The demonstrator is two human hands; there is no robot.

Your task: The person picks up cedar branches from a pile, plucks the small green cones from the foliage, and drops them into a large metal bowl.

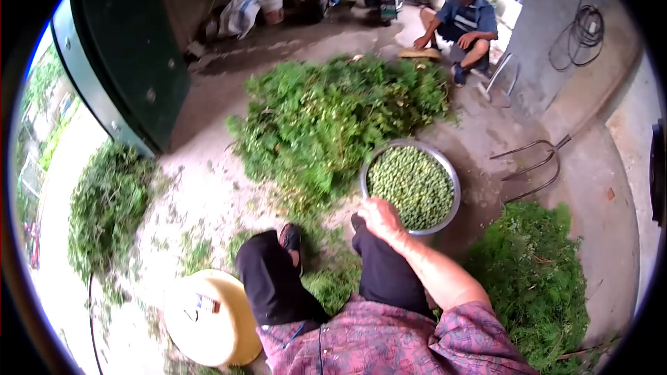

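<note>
My right hand (382, 218) is above my right knee, overlapping the near left rim of a round metal basin (455, 198). Its fingers look curled together; whether they grip the rim or something small is hidden. Small round green pods or berries (411, 186) fill the basin. Just beyond it lies a big heap of leafy green plants (333, 118), with loose stems reaching down toward my feet. My left hand is out of the picture.
An upturned yellow tub (240, 312) stands at lower left. More cut greenery lies by the green door (132, 62) and at lower right (531, 271). A pitchfork (538, 167) rests on the right. Another person (469, 24) sits low behind the heap, one hand near a woven tray (420, 52).
</note>
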